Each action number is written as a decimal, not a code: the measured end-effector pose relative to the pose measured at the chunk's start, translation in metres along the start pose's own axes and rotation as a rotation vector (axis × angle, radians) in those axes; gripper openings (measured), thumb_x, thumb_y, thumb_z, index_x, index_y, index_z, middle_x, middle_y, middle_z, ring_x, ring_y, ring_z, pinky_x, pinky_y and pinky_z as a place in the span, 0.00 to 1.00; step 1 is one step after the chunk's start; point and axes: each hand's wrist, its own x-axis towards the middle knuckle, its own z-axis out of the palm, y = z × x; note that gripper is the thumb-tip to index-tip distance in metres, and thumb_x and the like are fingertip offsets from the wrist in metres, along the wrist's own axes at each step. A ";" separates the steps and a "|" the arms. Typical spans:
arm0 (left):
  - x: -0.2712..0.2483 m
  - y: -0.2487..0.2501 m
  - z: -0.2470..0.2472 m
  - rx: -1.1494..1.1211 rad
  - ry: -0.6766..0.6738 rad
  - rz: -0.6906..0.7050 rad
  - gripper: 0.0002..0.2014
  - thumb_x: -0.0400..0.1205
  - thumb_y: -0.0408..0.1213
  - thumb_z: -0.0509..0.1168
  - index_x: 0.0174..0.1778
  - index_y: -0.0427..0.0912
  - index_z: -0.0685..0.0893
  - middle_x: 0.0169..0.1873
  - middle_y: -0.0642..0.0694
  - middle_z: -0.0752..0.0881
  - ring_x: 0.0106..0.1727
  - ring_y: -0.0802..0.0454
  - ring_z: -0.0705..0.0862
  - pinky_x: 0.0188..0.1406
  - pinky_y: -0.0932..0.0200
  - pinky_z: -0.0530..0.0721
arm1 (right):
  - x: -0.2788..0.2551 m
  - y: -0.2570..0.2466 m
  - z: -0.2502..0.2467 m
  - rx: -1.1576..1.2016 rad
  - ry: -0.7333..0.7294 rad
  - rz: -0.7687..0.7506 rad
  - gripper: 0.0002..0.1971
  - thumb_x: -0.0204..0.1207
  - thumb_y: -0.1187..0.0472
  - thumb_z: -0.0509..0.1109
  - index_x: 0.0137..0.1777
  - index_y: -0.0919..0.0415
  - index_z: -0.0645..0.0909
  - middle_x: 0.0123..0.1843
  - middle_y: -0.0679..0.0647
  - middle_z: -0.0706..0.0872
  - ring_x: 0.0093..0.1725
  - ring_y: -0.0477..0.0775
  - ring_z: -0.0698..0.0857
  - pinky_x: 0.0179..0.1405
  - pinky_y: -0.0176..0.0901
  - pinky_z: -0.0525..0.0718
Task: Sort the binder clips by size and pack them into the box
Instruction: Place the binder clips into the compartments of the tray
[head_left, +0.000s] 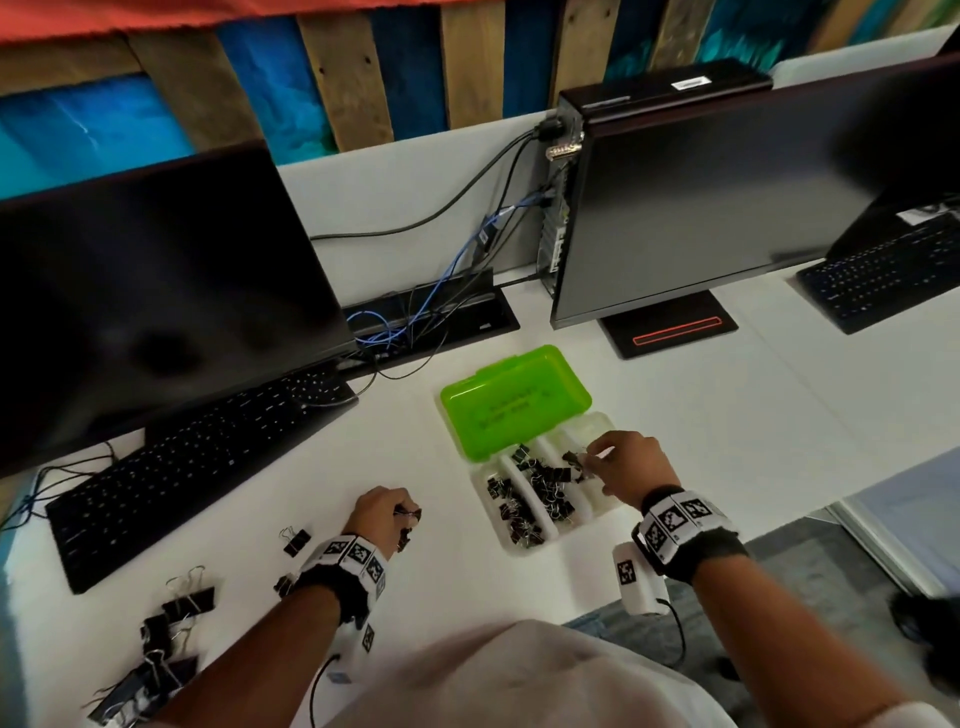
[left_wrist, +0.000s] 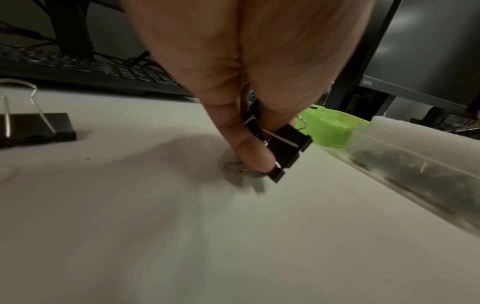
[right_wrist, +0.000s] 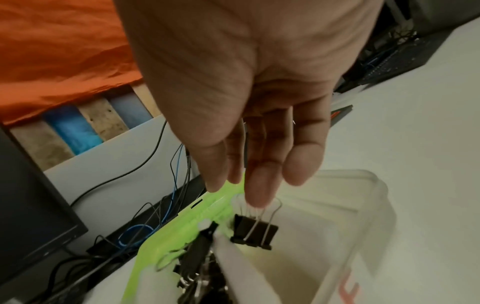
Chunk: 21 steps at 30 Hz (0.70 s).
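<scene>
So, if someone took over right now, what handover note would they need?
Left hand: grips several clips just above the desk, left of the box.
Right hand: pinches one clip by its wire handles over the box's right compartment, which looks nearly bare.
Done: the left and middle compartments already hold many small clips. The green lid lies open.
Left: drop both handfuls by size, then sort the large clips loose at the desk's left front edge.
</scene>
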 end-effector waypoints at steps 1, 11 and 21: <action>-0.001 0.004 -0.001 0.021 -0.006 0.013 0.10 0.76 0.18 0.63 0.34 0.35 0.83 0.34 0.38 0.81 0.27 0.48 0.78 0.20 0.66 0.75 | 0.001 0.002 0.001 -0.069 0.015 -0.035 0.05 0.71 0.49 0.72 0.39 0.47 0.84 0.36 0.46 0.90 0.37 0.51 0.89 0.39 0.44 0.85; -0.004 0.056 0.007 -0.034 0.000 0.156 0.11 0.74 0.13 0.60 0.35 0.31 0.82 0.35 0.42 0.79 0.21 0.60 0.79 0.12 0.65 0.76 | -0.009 -0.003 0.021 -0.490 -0.010 -0.516 0.20 0.75 0.50 0.70 0.67 0.52 0.78 0.58 0.54 0.80 0.59 0.59 0.79 0.56 0.52 0.78; -0.004 0.125 0.041 0.172 -0.114 0.505 0.05 0.79 0.24 0.64 0.43 0.35 0.85 0.50 0.44 0.79 0.50 0.49 0.84 0.44 0.61 0.84 | -0.010 0.000 0.024 -0.226 0.112 -0.437 0.08 0.76 0.55 0.69 0.50 0.53 0.87 0.46 0.52 0.86 0.45 0.55 0.85 0.44 0.43 0.82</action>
